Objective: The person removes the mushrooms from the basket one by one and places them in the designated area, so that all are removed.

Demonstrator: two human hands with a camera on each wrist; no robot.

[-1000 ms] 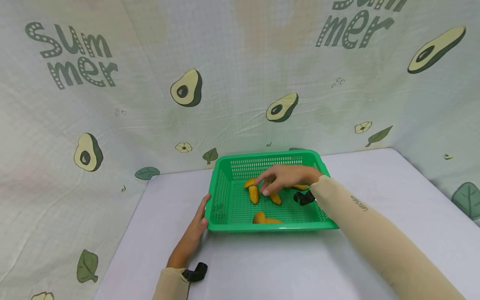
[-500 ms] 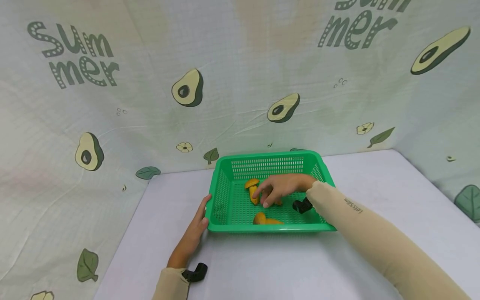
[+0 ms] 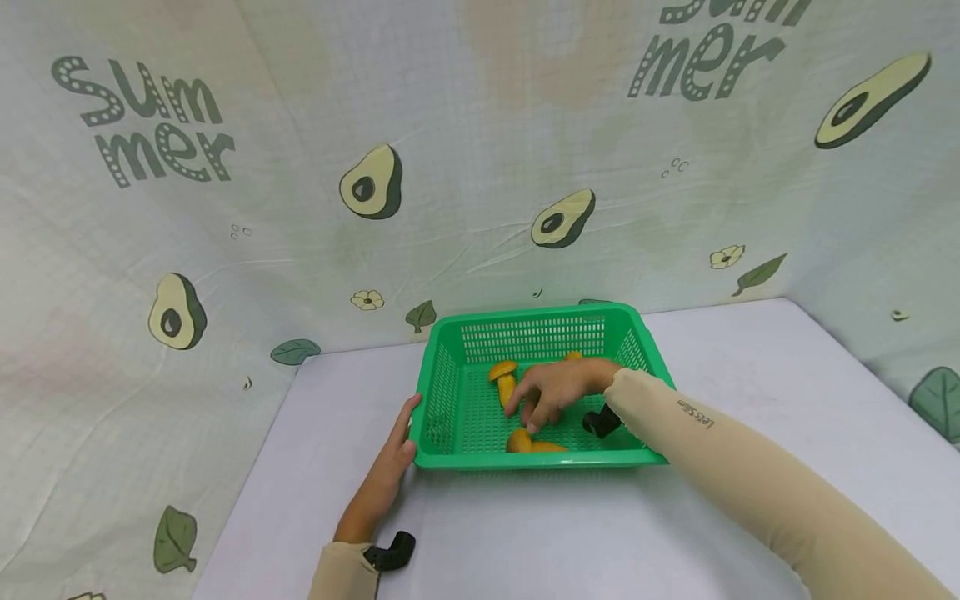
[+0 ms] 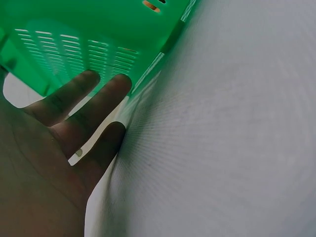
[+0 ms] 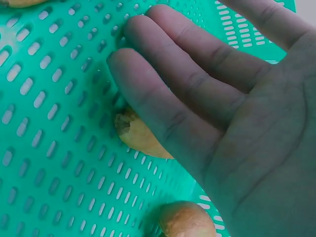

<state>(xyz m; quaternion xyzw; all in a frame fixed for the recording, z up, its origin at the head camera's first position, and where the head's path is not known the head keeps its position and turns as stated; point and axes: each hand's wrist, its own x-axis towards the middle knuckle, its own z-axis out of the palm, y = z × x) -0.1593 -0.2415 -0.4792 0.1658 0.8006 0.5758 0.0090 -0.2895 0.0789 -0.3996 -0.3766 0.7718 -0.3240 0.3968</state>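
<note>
A green perforated plastic basket point(image 3: 439, 417) holds several yellow-brown mushrooms. One mushroom point(image 3: 503, 377) lies to the left inside it, another mushroom point(image 3: 531, 442) by the near wall. Part of a further mushroom point(image 3: 573, 355) shows behind my right hand point(image 3: 557, 390). That hand is low inside the basket, fingers extended and slightly bent, with nothing visible in its grasp. In the right wrist view a mushroom stem point(image 5: 143, 137) is partly hidden behind the fingers. Outside the basket's left wall, my left hand point(image 3: 392, 460) touches it with straight, spread fingers.
The basket stands on a table with a pale cloth point(image 3: 540, 533), near its back edge. A fabric backdrop point(image 3: 465, 150) printed with avocados and leaves rises behind and beside it. A dark wrist camera point(image 3: 602, 421) hangs inside the basket under my right wrist.
My right hand has moved toward the near side of the basket and lower, above the front mushroom. A mushroom at the back has come partly into view. The left hand has stayed in place.
</note>
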